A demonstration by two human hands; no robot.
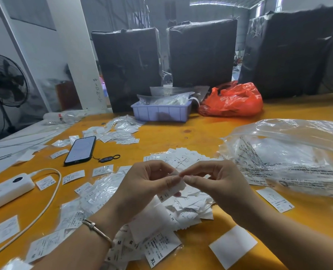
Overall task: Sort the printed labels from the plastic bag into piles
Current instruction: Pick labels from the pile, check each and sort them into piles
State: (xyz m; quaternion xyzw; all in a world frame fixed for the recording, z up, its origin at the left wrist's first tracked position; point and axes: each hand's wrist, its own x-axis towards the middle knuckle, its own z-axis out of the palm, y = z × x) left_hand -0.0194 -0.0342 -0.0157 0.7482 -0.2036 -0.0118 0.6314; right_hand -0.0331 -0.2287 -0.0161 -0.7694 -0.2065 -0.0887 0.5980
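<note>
My left hand and my right hand meet over the orange table, both pinching a small white label marked XS between thumbs and fingertips. Under them lies a loose heap of white printed labels. Other labels are spread about: an XL label near the front edge, an S label at the right, a blank white one at front right. The large clear plastic bag with printed warnings lies at the right, with labels showing through it.
A phone with a key fob lies left of centre. A white power bank with a cable is at the far left. A lilac tray and a red plastic bag sit at the back, before black wrapped bales.
</note>
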